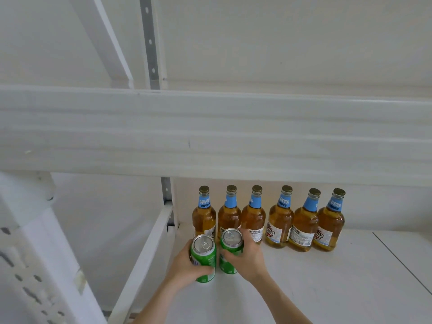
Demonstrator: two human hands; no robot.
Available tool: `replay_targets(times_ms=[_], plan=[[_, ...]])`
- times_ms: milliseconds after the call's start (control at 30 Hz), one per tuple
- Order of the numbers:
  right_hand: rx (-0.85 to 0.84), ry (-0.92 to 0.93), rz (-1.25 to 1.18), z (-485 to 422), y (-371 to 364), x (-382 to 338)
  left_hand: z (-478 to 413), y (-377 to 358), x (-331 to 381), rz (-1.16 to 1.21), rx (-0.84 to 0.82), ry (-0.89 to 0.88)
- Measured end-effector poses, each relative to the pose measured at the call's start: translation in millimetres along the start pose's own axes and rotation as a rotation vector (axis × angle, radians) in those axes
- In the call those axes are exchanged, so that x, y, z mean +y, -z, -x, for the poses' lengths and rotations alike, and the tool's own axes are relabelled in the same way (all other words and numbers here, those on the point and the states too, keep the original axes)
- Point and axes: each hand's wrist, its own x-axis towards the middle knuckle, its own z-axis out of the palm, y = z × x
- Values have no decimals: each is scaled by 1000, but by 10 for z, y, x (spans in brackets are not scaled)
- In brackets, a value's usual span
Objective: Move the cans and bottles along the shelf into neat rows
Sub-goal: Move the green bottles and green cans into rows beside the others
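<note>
Two green cans upright, side by side near the left end of white shelf (327, 277): left can (203, 260) gripped by left hand (187, 268), right can (230, 250) gripped by right hand (249, 258). Just behind them, six amber bottles (279, 220) stand in a row along the back wall.

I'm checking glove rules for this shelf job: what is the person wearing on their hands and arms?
Nothing: the left hand and right hand have no gloves, rings or watch, and both forearms are bare, with no sleeve in view.
</note>
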Motion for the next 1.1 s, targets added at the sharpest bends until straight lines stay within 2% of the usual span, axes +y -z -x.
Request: replay_targets(times_ms=[400, 767, 1100], plan=[[99, -85, -84, 349, 100, 23, 408, 2, -185, -75, 37, -12], [125, -238, -276, 677, 431, 194, 783, -266, -48, 53, 23, 6], [130, -234, -307, 979, 1014, 350, 1141, -723, 233, 86, 43, -12]])
